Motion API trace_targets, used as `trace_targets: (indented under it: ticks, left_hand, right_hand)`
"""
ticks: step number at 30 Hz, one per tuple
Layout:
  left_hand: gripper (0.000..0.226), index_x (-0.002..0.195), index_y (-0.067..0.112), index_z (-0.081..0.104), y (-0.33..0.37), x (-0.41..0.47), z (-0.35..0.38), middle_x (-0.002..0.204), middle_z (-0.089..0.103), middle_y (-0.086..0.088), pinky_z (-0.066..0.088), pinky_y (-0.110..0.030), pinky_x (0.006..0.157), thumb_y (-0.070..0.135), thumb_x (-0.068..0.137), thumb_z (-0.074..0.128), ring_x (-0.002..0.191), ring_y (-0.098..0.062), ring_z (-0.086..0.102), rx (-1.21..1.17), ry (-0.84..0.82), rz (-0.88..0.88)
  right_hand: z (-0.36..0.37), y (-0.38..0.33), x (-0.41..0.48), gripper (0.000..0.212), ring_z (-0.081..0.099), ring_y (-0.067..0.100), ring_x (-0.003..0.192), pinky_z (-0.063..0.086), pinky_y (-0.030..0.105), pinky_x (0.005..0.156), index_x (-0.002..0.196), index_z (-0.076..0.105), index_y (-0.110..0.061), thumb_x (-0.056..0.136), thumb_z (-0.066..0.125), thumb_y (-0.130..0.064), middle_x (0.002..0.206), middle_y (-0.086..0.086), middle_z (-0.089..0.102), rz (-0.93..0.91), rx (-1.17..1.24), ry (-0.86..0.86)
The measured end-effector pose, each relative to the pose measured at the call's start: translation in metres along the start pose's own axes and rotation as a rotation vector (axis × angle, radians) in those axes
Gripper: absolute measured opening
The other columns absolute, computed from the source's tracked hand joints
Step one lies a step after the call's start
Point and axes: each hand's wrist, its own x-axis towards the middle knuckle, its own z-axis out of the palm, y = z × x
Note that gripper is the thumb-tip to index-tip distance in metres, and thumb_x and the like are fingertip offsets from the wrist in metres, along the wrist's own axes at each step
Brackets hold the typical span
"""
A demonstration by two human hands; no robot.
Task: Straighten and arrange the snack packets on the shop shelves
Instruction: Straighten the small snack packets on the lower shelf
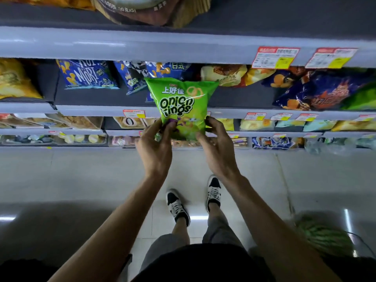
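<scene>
Honestly, the person's got the glossy green plastic "Onion Rings" snack packet point(181, 106) held upright in front of the grey metal shelf point(91, 98), with the left hand point(155, 147) & right hand point(216, 151) both pinching its bottom corners w/ curled fingers. Grip's low, so the puffy top could flop fwd. It could also bump the leaning blue foil packets point(130, 78) behind & topple them.
</scene>
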Motion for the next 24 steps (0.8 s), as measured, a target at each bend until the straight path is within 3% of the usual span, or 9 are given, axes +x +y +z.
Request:
trace_targets:
  ticks: [3, 6, 9, 11, 13, 15, 18, 20, 24]
  left_hand:
    - [0.012, 0.096, 0.025, 0.082, 0.016, -0.013, 0.038, 0.087, 0.077, 0.004, 0.056, -0.037, 0.084, 0.035, 0.097, 0.075, 0.085, -0.011, 0.07, -0.013, -0.062, 0.045]
    - [0.013, 0.099, 0.023, 0.08, 0.035, -0.017, 0.075, 0.082, 0.071, 0.012, 0.046, -0.015, 0.074, 0.034, 0.1, 0.073, 0.081, 0.002, 0.063, 0.038, -0.111, 0.118]
    - [0.016, 0.105, 0.021, 0.075, 0.052, -0.015, 0.109, 0.087, 0.07, 0.009, 0.046, -0.02, 0.073, 0.034, 0.104, 0.065, 0.081, -0.002, 0.061, 0.074, -0.236, 0.215]
    - [0.022, 0.121, 0.018, 0.073, 0.06, -0.01, 0.129, 0.102, 0.072, 0.005, 0.047, -0.021, 0.079, 0.029, 0.105, 0.063, 0.089, -0.003, 0.061, 0.104, -0.316, 0.279]
    - [0.035, 0.136, 0.014, 0.068, 0.062, -0.005, 0.148, 0.119, 0.068, 0.003, 0.046, -0.013, 0.087, 0.019, 0.102, 0.065, 0.102, 0.007, 0.059, 0.155, -0.378, 0.345]
    - [0.05, 0.148, 0.01, 0.059, 0.059, 0.0, 0.164, 0.143, 0.06, -0.006, 0.043, -0.014, 0.104, 0.015, 0.1, 0.066, 0.128, -0.002, 0.056, 0.204, -0.433, 0.349]
    - [0.068, 0.161, 0.008, 0.041, 0.05, 0.002, 0.179, 0.164, 0.04, -0.014, 0.032, -0.023, 0.118, 0.017, 0.099, 0.068, 0.154, -0.026, 0.035, 0.261, -0.516, 0.309]
    - [0.074, 0.164, 0.012, 0.035, 0.047, 0.0, 0.186, 0.167, 0.035, -0.015, 0.034, -0.032, 0.119, 0.02, 0.099, 0.069, 0.156, -0.029, 0.031, 0.313, -0.54, 0.282]
    - [0.08, 0.167, 0.02, 0.029, 0.046, -0.008, 0.194, 0.159, 0.048, -0.012, 0.044, -0.035, 0.099, 0.02, 0.099, 0.072, 0.141, -0.033, 0.05, 0.392, -0.566, 0.186]
  right_hand:
    - [-0.028, 0.006, 0.001, 0.045, 0.062, -0.004, 0.113, 0.05, 0.018, 0.087, 0.14, 0.057, -0.023, 0.098, 0.072, -0.025, 0.124, -0.011, 0.069, 0.005, -0.006, 0.047]
    - [-0.061, 0.009, 0.017, 0.05, 0.061, -0.012, 0.103, 0.047, 0.007, 0.079, 0.143, 0.054, -0.013, 0.097, 0.072, -0.016, 0.122, -0.002, 0.069, -0.02, -0.026, 0.113]
    - [-0.093, 0.011, 0.042, 0.051, 0.06, -0.016, 0.096, 0.048, 0.008, 0.082, 0.142, 0.054, -0.008, 0.096, 0.073, -0.014, 0.121, 0.002, 0.069, -0.074, -0.065, 0.202]
    - [-0.111, 0.014, 0.064, 0.051, 0.06, -0.016, 0.094, 0.047, 0.008, 0.083, 0.142, 0.054, -0.009, 0.095, 0.073, -0.015, 0.119, 0.001, 0.07, -0.07, -0.08, 0.254]
    - [-0.124, 0.017, 0.083, 0.05, 0.067, 0.003, 0.1, 0.056, 0.027, 0.088, 0.142, 0.053, -0.013, 0.096, 0.07, -0.02, 0.12, 0.001, 0.071, -0.07, -0.088, 0.275]
    - [-0.132, 0.021, 0.099, 0.049, 0.069, 0.019, 0.106, 0.058, 0.035, 0.092, 0.142, 0.051, -0.014, 0.097, 0.068, -0.02, 0.123, 0.001, 0.07, -0.098, -0.1, 0.284]
    - [-0.141, 0.026, 0.116, 0.049, 0.061, 0.009, 0.112, 0.043, 0.004, 0.092, 0.141, 0.052, -0.009, 0.096, 0.069, -0.01, 0.124, -0.006, 0.063, -0.138, -0.137, 0.315]
    - [-0.144, 0.03, 0.125, 0.047, 0.058, 0.006, 0.11, 0.041, 0.004, 0.089, 0.14, 0.052, -0.009, 0.096, 0.07, -0.011, 0.124, -0.003, 0.064, -0.119, -0.169, 0.308]
    - [-0.147, 0.046, 0.13, 0.041, 0.065, 0.015, 0.105, 0.049, 0.017, 0.081, 0.135, 0.054, -0.008, 0.099, 0.07, -0.019, 0.124, 0.006, 0.069, -0.053, -0.218, 0.236]
